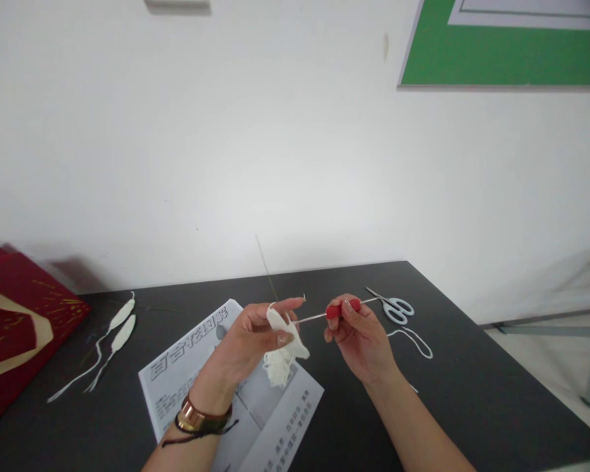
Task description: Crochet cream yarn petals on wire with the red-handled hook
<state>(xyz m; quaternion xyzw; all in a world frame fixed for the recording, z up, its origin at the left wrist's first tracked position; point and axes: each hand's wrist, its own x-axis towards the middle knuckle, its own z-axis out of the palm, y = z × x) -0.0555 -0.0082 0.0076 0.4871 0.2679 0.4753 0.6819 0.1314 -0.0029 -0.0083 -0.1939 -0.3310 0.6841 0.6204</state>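
My left hand (258, 331) pinches a small white crocheted piece (295, 341) between thumb and fingers, over the printed sheets. A thin wire (265, 265) sticks up behind that hand. My right hand (356, 331) grips a crochet hook by its red handle (343, 309). The hook's metal shaft (311, 318) points left and meets the crocheted piece; whether its tip is inside a stitch I cannot tell. Below the piece is a loose bundle of white yarn (278, 368).
Printed sheets (177, 393) lie under my left hand. Scissors (396, 309) and a loop of white yarn (417, 341) are on the right of the black table (452, 393). At left are two white leaf-shaped pieces (123, 332) with yarn tails and a red bag (24, 328). A white wall stands behind.
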